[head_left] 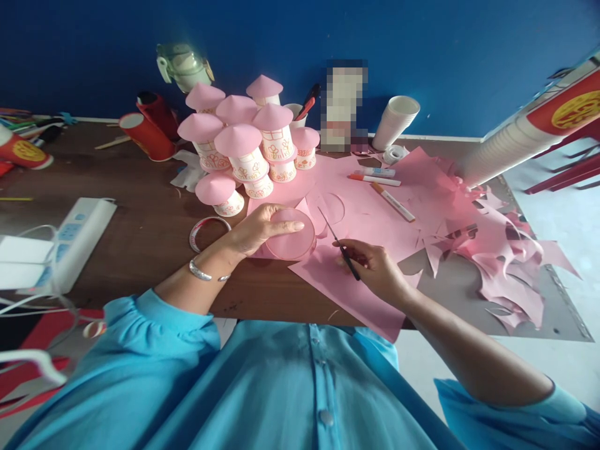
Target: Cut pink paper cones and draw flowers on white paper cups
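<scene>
- A loose, bright turquoise-blue shirt (pixel 262 394) is worn, its cloth softly creased
- The front is closed by round buttons (pixel 325 417), set in a row along a stitched placket (pixel 318 382)
- The left sleeve (pixel 162 334) is gathered into puffed folds above a broad cuff (pixel 175 314)
- The right sleeve (pixel 557 409) is cut from the same blue
- The left wrist (pixel 213 262) is circled by an open-ended, silver-coloured bangle (pixel 200 270)

A plain, deep blue wall (pixel 281 37) rose behind a dark brown wooden table (pixel 154 178), with a thin white strip (pixel 445 139) running along the wall's lower edge, level with the tabletop. Pale, smooth flooring (pixel 553 200) showed to the right of the table and below its near edge, and part of a dark red plastic stool (pixel 569 156) stood at the far right. Soft light fell across the room, leaving a faint sheen on the tabletop.
</scene>
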Action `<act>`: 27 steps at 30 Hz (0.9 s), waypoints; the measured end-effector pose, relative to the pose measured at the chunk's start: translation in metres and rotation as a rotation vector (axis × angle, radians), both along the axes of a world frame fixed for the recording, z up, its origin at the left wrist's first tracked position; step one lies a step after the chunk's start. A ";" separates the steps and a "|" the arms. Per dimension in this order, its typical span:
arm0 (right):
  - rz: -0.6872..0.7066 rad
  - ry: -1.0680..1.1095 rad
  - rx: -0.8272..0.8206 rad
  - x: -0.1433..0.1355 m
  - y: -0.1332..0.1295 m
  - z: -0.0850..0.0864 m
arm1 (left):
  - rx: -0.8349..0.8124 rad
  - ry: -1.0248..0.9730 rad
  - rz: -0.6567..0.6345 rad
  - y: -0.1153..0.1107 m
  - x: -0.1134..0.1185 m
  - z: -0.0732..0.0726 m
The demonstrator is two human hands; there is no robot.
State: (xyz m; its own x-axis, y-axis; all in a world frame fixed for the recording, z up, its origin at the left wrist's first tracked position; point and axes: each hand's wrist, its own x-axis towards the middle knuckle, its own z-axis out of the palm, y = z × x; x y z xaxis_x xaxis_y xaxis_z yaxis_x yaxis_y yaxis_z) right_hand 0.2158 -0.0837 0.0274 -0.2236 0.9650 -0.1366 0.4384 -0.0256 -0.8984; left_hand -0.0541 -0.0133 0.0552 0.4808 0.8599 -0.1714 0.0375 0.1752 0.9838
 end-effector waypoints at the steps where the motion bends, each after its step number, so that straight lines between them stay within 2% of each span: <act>1: -0.009 -0.008 0.009 0.002 0.002 -0.004 | 0.014 -0.022 0.027 0.000 0.000 -0.002; 7: -0.022 0.090 0.008 0.006 0.025 -0.015 | 0.023 -0.068 0.181 0.001 0.003 -0.010; 15: -0.095 0.023 0.096 0.010 0.049 -0.006 | -0.025 -0.103 0.332 0.007 0.002 -0.012; 21: -0.141 0.396 -0.023 -0.006 0.051 0.007 | 0.026 -0.110 0.392 0.009 0.004 -0.012; 27: -0.075 0.658 -0.143 -0.040 0.051 0.003 | -0.027 -0.151 0.399 0.008 0.008 -0.011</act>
